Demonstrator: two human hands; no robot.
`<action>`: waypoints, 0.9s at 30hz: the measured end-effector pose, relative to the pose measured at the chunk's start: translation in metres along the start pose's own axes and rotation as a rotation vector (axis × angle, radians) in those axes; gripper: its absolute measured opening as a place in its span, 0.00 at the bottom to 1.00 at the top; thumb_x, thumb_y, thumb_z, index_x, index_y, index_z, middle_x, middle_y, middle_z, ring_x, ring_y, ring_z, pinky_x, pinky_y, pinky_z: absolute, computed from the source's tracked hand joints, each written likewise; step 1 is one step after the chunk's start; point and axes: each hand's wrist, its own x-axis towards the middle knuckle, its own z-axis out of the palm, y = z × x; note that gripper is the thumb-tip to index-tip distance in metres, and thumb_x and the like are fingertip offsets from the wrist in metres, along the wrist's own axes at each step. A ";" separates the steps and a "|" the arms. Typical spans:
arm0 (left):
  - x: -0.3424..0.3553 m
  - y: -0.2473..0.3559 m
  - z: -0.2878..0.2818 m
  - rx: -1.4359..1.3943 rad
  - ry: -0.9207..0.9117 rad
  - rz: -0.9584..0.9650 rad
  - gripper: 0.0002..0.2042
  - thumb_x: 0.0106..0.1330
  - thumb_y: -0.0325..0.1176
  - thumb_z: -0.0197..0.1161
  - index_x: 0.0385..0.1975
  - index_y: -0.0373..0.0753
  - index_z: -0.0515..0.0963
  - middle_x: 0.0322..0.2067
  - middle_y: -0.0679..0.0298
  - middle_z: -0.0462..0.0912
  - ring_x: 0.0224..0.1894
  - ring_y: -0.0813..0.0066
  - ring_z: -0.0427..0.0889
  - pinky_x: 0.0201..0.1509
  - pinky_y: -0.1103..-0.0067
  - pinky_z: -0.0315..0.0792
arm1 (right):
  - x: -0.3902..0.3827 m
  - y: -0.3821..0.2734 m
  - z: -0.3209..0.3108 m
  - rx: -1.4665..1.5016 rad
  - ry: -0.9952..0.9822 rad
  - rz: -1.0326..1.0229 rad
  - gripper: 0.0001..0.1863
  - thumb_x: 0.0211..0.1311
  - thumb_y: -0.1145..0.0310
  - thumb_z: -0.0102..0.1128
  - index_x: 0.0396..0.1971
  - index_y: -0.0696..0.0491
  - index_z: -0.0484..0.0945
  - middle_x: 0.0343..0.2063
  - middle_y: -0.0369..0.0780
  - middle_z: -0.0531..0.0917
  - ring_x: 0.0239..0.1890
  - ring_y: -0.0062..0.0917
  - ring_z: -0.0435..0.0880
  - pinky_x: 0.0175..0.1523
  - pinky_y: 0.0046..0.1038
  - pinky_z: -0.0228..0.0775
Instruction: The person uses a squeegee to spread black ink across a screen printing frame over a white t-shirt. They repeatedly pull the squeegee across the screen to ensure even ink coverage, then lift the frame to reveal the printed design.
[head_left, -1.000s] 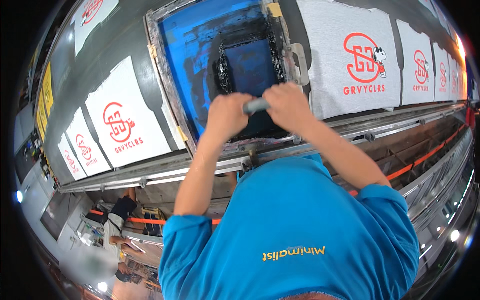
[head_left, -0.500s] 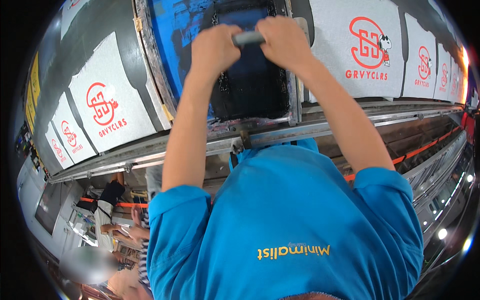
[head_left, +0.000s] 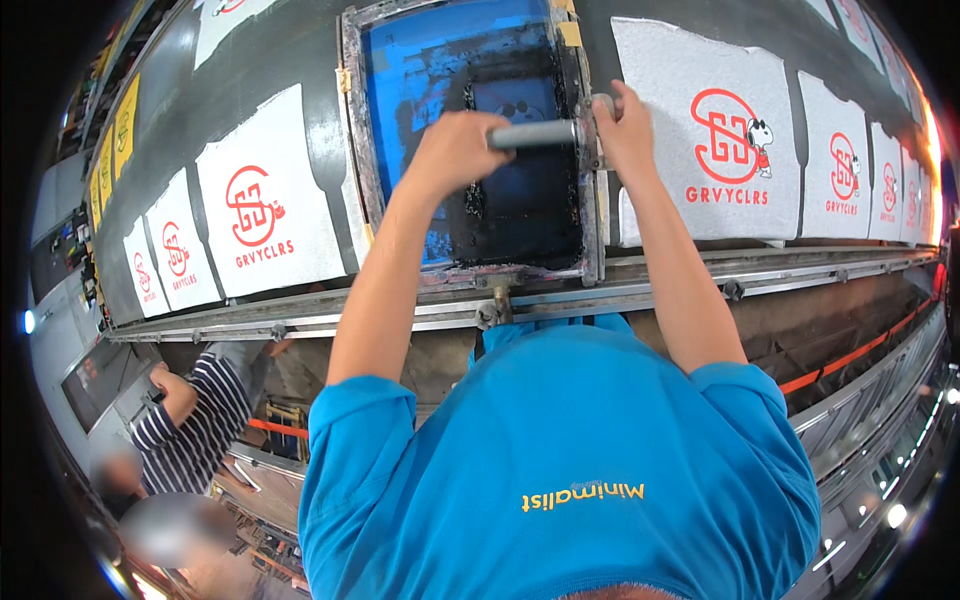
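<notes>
My left hand (head_left: 455, 150) is closed around the left end of a squeegee's grey rounded handle (head_left: 545, 134). The squeegee lies across a printing screen, over its dark, ink-covered mesh; its blade is hidden. Bare blue mesh (head_left: 400, 75) shows at the left, and thick black ink (head_left: 520, 235) covers the near right part. At the right edge of the screen frame (head_left: 590, 235), my right hand (head_left: 628, 135) has its thumb and fingers around a grey rounded frame handle (head_left: 603, 103). Some of its fingers are hidden.
White fabric pieces with red prints lie on the dark table (head_left: 330, 130), one piece (head_left: 265, 190) left and another (head_left: 705, 140) right of the screen. A metal rail (head_left: 400, 312) runs along the near edge. A person in a striped top (head_left: 205, 410) stands at lower left.
My right hand has let go of the squeegee handle and moved right onto the frame's handle. The left hand still holds the squeegee. The view has shifted, showing more of the screen.
</notes>
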 end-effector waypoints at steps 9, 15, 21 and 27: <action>-0.004 -0.027 0.045 0.063 0.306 0.258 0.24 0.53 0.21 0.62 0.52 0.45 0.87 0.53 0.55 0.88 0.57 0.48 0.85 0.63 0.60 0.79 | 0.003 0.001 0.019 0.214 -0.008 0.270 0.18 0.69 0.60 0.65 0.52 0.54 0.87 0.44 0.49 0.91 0.47 0.41 0.91 0.55 0.39 0.79; -0.164 -0.014 0.107 0.114 0.322 0.275 0.31 0.49 0.18 0.65 0.58 0.46 0.83 0.61 0.60 0.83 0.69 0.56 0.77 0.72 0.56 0.65 | 0.000 -0.073 -0.013 0.389 -0.032 0.252 0.20 0.70 0.59 0.69 0.53 0.59 0.85 0.35 0.40 0.88 0.32 0.22 0.85 0.39 0.27 0.78; -0.219 -0.086 0.027 0.022 0.279 0.207 0.32 0.48 0.21 0.73 0.59 0.45 0.82 0.62 0.62 0.83 0.70 0.58 0.76 0.74 0.59 0.64 | -0.037 -0.157 0.062 0.539 -0.062 0.211 0.18 0.75 0.64 0.67 0.57 0.59 0.82 0.34 0.37 0.86 0.29 0.15 0.81 0.34 0.22 0.74; -0.285 -0.244 -0.065 -0.077 0.263 0.108 0.27 0.47 0.20 0.71 0.52 0.40 0.85 0.54 0.59 0.87 0.63 0.54 0.81 0.66 0.59 0.72 | -0.123 -0.263 0.222 0.615 -0.097 0.256 0.16 0.74 0.68 0.66 0.57 0.57 0.82 0.30 0.36 0.86 0.27 0.15 0.79 0.32 0.23 0.73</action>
